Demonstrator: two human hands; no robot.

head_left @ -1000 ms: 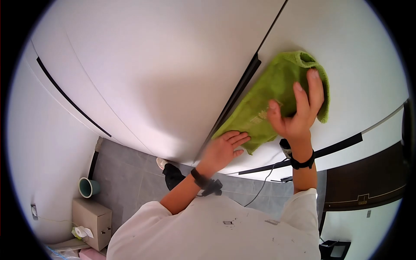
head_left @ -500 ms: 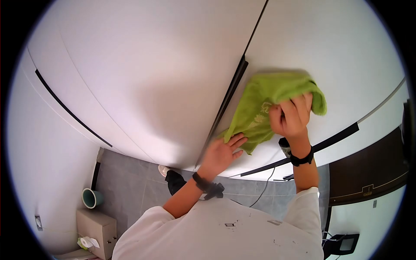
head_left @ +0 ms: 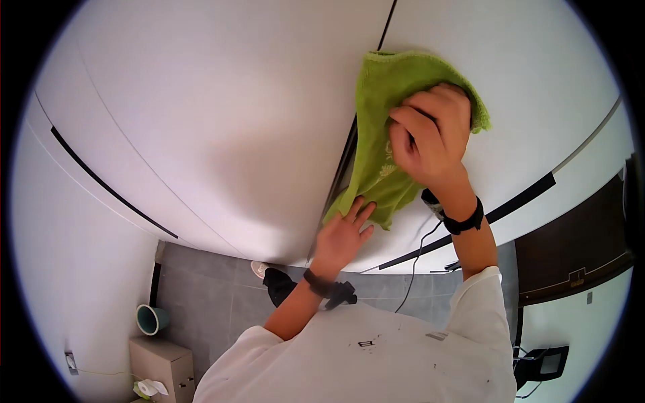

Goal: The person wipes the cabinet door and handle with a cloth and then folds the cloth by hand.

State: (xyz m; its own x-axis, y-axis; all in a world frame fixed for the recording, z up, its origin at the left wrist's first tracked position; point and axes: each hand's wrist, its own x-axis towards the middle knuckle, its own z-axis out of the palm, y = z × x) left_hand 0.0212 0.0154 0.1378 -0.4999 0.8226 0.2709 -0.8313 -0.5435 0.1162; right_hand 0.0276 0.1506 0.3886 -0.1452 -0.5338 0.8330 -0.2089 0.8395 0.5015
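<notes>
A green cloth (head_left: 383,101) lies against the white cabinet front (head_left: 269,80), over part of the long black handle strip (head_left: 346,158). My right hand (head_left: 433,134) presses on the cloth's upper part with its fingers curled into it. Near the lower end of the cloth is my left hand (head_left: 341,238), fingers spread, their tips touching the fabric. Each wrist wears a black band.
A teal bin (head_left: 152,320) and a beige cabinet (head_left: 161,359) with a paper roll (head_left: 149,387) stand at lower left. A black cable (head_left: 413,269) hangs below the right forearm. A dark brown panel (head_left: 571,235) is at right; grey floor tiles (head_left: 208,289) show below.
My right hand has gone from spread to curled on the cloth and moved up and left from half a second ago. The cloth's upper part now covers the top of the handle strip.
</notes>
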